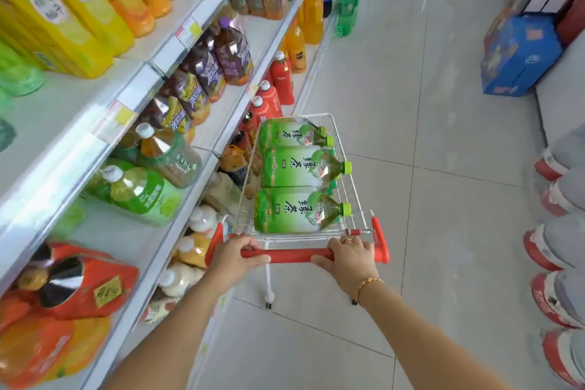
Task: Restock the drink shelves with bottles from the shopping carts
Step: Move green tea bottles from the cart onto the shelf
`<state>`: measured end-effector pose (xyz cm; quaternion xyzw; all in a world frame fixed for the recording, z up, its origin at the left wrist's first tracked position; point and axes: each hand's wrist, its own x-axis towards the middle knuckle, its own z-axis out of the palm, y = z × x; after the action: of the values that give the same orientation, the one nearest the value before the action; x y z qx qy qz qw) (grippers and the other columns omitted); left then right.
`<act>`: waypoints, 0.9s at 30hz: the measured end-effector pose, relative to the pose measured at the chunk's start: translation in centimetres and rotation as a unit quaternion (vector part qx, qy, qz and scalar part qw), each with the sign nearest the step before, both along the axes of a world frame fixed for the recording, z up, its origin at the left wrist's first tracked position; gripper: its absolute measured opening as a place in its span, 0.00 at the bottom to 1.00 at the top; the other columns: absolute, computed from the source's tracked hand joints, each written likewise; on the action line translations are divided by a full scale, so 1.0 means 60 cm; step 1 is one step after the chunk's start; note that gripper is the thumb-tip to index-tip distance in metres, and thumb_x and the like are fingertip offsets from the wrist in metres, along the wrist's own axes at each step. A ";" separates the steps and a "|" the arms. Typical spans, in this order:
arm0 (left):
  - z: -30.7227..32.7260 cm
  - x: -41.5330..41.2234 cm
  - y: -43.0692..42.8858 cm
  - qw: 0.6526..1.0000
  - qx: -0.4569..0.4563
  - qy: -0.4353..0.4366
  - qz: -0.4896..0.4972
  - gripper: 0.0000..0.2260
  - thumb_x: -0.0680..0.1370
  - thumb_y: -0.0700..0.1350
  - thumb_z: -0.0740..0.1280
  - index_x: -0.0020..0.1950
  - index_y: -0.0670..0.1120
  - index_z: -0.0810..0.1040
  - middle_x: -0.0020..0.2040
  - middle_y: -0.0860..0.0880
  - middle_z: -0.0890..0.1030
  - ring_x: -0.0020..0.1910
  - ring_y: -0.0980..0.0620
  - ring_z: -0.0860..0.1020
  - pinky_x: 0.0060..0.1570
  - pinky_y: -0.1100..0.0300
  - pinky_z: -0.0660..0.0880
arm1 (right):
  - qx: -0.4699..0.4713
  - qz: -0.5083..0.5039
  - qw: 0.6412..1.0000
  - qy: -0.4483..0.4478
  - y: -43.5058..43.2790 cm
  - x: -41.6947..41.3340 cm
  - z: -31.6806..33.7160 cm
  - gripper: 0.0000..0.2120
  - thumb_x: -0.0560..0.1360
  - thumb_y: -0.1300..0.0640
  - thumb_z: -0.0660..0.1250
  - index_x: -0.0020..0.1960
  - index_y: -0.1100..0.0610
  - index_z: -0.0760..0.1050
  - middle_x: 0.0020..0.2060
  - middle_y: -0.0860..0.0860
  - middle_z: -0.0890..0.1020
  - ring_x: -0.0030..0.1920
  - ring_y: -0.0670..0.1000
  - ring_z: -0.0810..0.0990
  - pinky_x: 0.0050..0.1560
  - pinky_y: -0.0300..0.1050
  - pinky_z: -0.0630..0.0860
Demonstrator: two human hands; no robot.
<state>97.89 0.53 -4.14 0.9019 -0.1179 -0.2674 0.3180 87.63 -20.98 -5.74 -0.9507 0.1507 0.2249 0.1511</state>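
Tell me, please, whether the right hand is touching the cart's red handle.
Touching: the head view shows the right hand gripping the red handle, fingers curled over it.

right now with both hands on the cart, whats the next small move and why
Probably stop the cart and lift the right hand to the nearest green bottle. Both it and the left hand grip the red handle, green bottles lie in the cart, and the drink shelves are right alongside on the left.
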 end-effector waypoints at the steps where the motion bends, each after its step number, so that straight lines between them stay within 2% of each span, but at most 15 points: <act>1: -0.001 0.025 -0.016 1.000 0.000 0.002 -0.001 0.11 0.68 0.46 0.77 0.36 0.55 0.74 0.38 0.59 0.76 0.39 0.62 0.74 0.38 0.74 0.65 | -0.005 0.000 1.000 -0.002 -0.016 0.023 -0.001 0.28 0.75 0.33 0.49 0.58 0.52 0.71 0.57 0.51 0.77 0.61 0.55 0.70 0.61 0.50 0.63; 7: -0.015 0.173 -0.117 1.000 0.004 0.007 -0.014 0.10 0.66 0.48 0.77 0.37 0.55 0.76 0.39 0.58 0.78 0.41 0.58 0.76 0.41 0.69 0.67 | -0.016 -0.012 1.000 0.008 -0.112 0.152 -0.001 0.28 0.75 0.33 0.48 0.59 0.53 0.71 0.58 0.52 0.76 0.62 0.55 0.70 0.61 0.50 0.62; 11: -0.018 0.267 -0.192 0.999 0.002 0.018 -0.029 0.10 0.66 0.49 0.77 0.37 0.56 0.77 0.39 0.56 0.81 0.42 0.54 0.79 0.47 0.56 0.76 | 0.003 -0.036 0.999 0.012 -0.185 0.233 0.004 0.26 0.76 0.34 0.50 0.57 0.53 0.71 0.57 0.52 0.76 0.61 0.55 0.69 0.60 0.50 0.62; 15: -0.006 0.357 -0.284 0.998 0.010 0.022 -0.059 0.10 0.67 0.50 0.77 0.37 0.57 0.75 0.40 0.56 0.80 0.44 0.55 0.78 0.45 0.64 0.70 | 0.013 -0.059 0.998 0.031 -0.267 0.316 0.012 0.25 0.76 0.34 0.50 0.55 0.53 0.71 0.55 0.51 0.76 0.60 0.54 0.70 0.61 0.49 0.62; 18: -0.003 0.421 -0.352 0.997 0.013 0.021 -0.074 0.10 0.67 0.51 0.76 0.37 0.56 0.75 0.41 0.55 0.81 0.43 0.55 0.78 0.45 0.63 0.70 | 0.010 -0.068 0.997 0.036 -0.329 0.375 0.014 0.24 0.76 0.34 0.50 0.54 0.52 0.71 0.54 0.50 0.76 0.60 0.53 0.70 0.61 0.49 0.62; 21: -0.007 0.481 -0.426 0.997 0.012 0.005 -0.078 0.10 0.67 0.51 0.77 0.38 0.56 0.75 0.40 0.55 0.81 0.44 0.54 0.79 0.49 0.60 0.72 | -0.004 -0.067 0.997 0.040 -0.400 0.434 0.015 0.25 0.76 0.34 0.50 0.55 0.52 0.71 0.55 0.50 0.75 0.61 0.54 0.70 0.61 0.49 0.62; 27: -0.018 0.586 -0.585 0.994 0.025 -0.048 -0.094 0.12 0.69 0.52 0.75 0.47 0.48 0.80 0.44 0.55 0.80 0.46 0.56 0.78 0.49 0.63 0.67 | -0.026 -0.060 0.997 0.027 -0.561 0.545 0.009 0.26 0.75 0.34 0.51 0.58 0.52 0.72 0.58 0.51 0.75 0.62 0.55 0.70 0.61 0.51 0.61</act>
<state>133.04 -34.60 -5.23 0.9065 -0.2100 -0.2553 0.2627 120.35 -54.66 -5.18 -0.9370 0.2175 0.2373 0.1358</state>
